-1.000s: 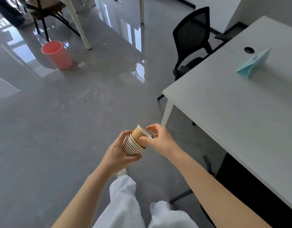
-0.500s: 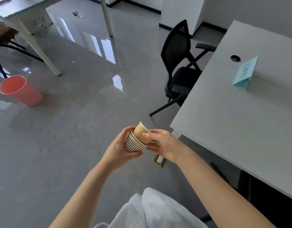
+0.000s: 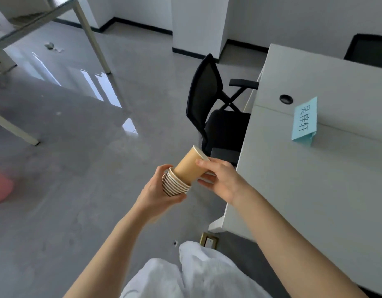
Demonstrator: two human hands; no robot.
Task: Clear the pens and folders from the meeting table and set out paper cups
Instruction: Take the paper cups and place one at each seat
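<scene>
Left hand [image 3: 157,190] fingers wrapped round nested stack of brown paper cups [image 3: 176,182]; right hand [image 3: 221,179] fingers pinching top brown paper cup [image 3: 189,166], half drawn out, beside white tabletop [image 3: 304,190].

On the tabletop [image 3: 314,190] to my right I see a folded light-blue name card [image 3: 304,121]. It bears three handwritten Chinese characters, which read 吴梓轩. I can read no other writing anywhere else.
</scene>
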